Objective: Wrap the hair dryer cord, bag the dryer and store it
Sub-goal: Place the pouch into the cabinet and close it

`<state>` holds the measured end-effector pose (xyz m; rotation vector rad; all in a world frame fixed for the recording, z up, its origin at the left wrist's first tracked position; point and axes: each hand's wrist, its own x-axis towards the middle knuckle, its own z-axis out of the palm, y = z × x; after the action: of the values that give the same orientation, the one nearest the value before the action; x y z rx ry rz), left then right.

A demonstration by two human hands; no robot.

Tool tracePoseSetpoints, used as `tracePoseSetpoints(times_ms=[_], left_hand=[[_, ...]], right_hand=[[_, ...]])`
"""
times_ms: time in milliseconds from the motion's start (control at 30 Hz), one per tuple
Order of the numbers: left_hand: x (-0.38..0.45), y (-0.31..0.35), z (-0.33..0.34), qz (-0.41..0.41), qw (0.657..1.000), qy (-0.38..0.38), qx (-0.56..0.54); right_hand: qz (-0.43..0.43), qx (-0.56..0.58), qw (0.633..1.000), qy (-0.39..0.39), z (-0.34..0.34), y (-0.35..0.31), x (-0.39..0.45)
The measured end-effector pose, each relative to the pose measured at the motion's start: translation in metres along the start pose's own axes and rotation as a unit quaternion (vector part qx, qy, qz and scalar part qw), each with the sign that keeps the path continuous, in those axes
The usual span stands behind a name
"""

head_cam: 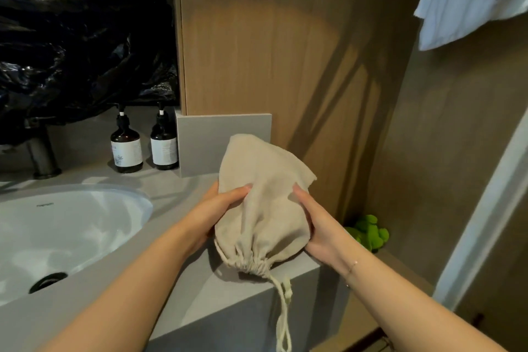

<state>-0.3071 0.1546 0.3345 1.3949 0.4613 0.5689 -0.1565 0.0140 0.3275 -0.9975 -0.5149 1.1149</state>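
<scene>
Linen bag (263, 208), cinched at six o'clock, sits bulging over the desk (183, 203), both hands (217, 214) (317, 226) with fingers curled round it; storing apparently remains.

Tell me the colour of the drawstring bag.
Pale beige, plain: the drawstring bag shows best in the head view.

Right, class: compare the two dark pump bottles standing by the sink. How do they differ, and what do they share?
The left bottle stands nearer the sink; the right bottle stands next to the grey upstand. The left bottle looks slightly larger and sits closer to the camera. Its label shows a faint drawing; the right bottle's label looks plainer. Both are upright, dark, white-labelled, with black pumps.
</scene>
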Motion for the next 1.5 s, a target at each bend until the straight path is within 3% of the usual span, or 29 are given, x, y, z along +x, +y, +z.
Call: tracePoseSetpoints(times_ms=[200, 333, 433, 500, 633, 833, 1167, 1500], left_hand=[[-0.034, -0.011, 0.048, 0.002, 0.999, -0.042, 0.007], [-0.046, -0.012, 0.074, 0.074, 0.992, 0.017, 0.104], [-0.054, -0.003, 0.100, 0.168, 0.941, 0.112, 0.271], [-0.062, 0.002, 0.123, 0.196, 0.946, 0.088, 0.241], [-0.073, 0.001, 0.167, 0.133, 0.987, -0.036, 0.088], [-0.076, -0.014, 0.236, 0.060, 0.990, -0.122, 0.030], [-0.070, -0.079, 0.338, -0.013, 0.986, -0.155, 0.068], [-0.040, -0.175, 0.380, -0.142, 0.970, -0.169, 0.097]], right_hand=[[-0.030, -0.002, 1.000, 0.005, -0.015, -0.003, -0.043], [-0.126, -0.060, 0.990, 0.004, -0.036, -0.009, -0.077], [-0.197, -0.104, 0.974, 0.029, -0.048, -0.024, -0.107], [-0.224, -0.117, 0.967, 0.039, -0.055, -0.034, -0.127], [-0.259, -0.124, 0.956, 0.067, -0.075, -0.049, -0.161], [-0.269, -0.117, 0.947, 0.128, -0.128, -0.056, -0.211], [-0.224, -0.073, 0.940, 0.246, -0.239, -0.030, -0.256], [-0.155, -0.014, 0.931, 0.329, -0.334, 0.036, -0.248]])
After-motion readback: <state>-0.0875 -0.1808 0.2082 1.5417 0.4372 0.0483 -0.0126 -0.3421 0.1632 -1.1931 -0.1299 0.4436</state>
